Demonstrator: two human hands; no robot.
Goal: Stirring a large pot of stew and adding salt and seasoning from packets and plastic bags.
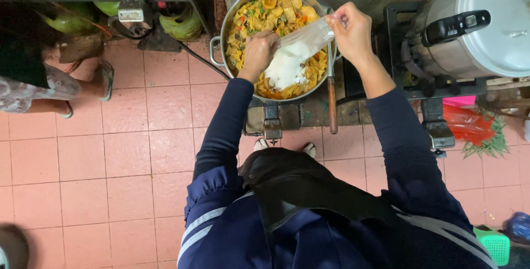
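Both hands work over the large steel pot of yellow stew, which sits on a low burner stand above a pink tiled floor. Right hand pinches the top of a clear plastic bag of white powder, arm raised and bent; left hand grips what seems its lower end, tilted over the food. Right of the pot stands a lidded metal cooker; left, green gas cylinders.
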